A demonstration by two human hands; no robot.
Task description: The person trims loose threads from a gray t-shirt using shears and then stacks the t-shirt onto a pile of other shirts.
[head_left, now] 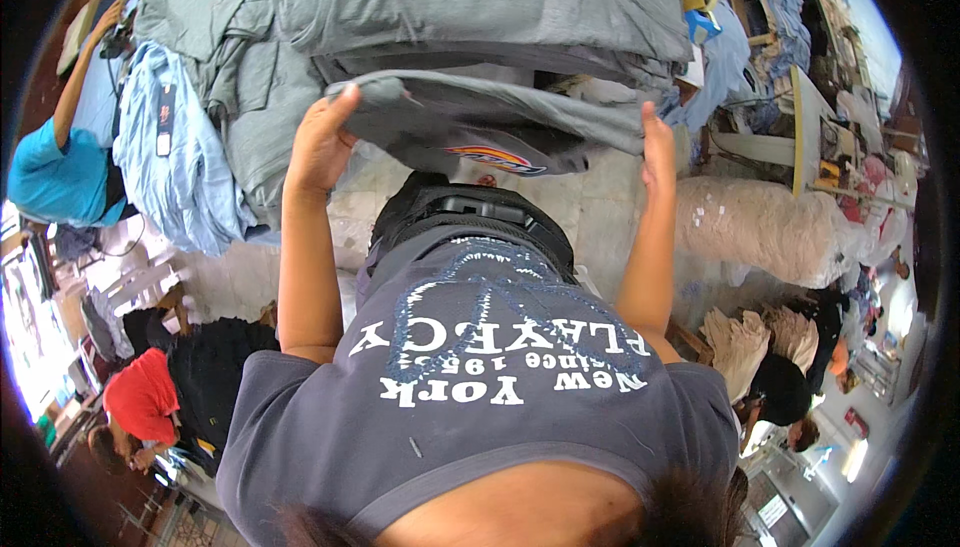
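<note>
I'm pinching the grey garment [480,122] between left hand [325,142] and right hand [657,150], apparently straightening it, likely needing level lowering next.

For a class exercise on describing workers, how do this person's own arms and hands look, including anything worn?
Short, plain dark grey sleeves of a T-shirt cover the upper arms. The left forearm and right forearm are bare. The left hand and right hand wear no gloves.
</note>
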